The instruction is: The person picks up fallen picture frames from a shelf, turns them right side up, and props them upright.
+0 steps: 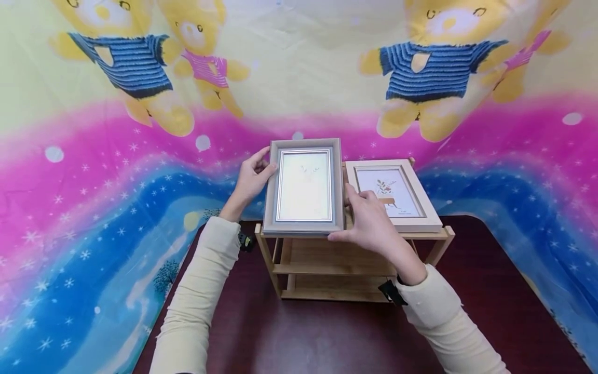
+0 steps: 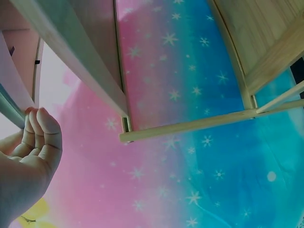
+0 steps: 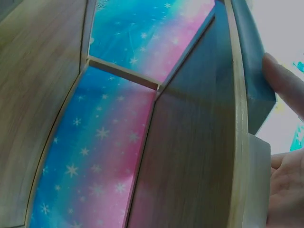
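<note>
A grey picture frame [image 1: 304,187] with a pale, glare-covered print sits at the left of the wooden rack's top, its face turned up toward the head camera. My left hand [image 1: 252,179] holds its left edge near the upper corner, thumb at the front. At the lower right corner, my right hand [image 1: 371,218] grips the same frame, with the thumb along the bottom edge. To its right lies a cream picture frame [image 1: 432,218] with a plant print, partly covered by my right hand. In the right wrist view, the thumb [image 3: 278,78] presses the grey frame's side [image 3: 259,90].
The wooden rack [image 1: 327,269] has lower shelves under its top and stands on a dark red table [image 1: 303,337]. Behind and around the table hangs a cloth [image 1: 299,67] printed with bears and snowflakes. Rack posts and rails [image 2: 190,126] show beside my left hand.
</note>
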`<state>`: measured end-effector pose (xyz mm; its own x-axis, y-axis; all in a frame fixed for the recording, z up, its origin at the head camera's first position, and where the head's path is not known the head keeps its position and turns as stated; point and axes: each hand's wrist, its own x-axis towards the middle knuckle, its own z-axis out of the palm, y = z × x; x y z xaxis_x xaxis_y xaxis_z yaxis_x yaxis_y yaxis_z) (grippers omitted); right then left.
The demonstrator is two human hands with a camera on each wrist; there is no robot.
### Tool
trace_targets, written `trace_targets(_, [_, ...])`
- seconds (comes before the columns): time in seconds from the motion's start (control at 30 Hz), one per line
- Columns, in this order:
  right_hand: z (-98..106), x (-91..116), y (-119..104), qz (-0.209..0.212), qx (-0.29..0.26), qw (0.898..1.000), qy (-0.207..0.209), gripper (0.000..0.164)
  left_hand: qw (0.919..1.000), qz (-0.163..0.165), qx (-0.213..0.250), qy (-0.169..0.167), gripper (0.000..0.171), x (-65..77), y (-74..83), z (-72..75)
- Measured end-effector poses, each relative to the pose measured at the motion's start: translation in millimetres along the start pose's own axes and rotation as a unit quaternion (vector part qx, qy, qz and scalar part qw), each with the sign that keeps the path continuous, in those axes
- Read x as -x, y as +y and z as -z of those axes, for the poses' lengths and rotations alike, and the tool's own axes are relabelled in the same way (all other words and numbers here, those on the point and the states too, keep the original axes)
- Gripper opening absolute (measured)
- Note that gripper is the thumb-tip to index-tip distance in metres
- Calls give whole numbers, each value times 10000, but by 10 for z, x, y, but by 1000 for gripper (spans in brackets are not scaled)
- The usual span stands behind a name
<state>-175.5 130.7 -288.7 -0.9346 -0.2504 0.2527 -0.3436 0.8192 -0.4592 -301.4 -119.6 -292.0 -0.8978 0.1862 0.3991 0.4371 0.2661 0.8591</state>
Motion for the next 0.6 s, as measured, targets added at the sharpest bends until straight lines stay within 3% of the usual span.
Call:
trace_targets(0.27, [63,-80,-1,-92,-270,9994,-213,108,9996,-249,39,157,51,107,333,-6])
trace_targets(0.43, [106,-122,9,119,-192,9993,-284,105,9992,-366,38,176,51,132,400,-11])
trace_targets(0.6, [165,-140,16,51,-306,9980,-549,112,9975,-647,194,208,50,132,420,-6])
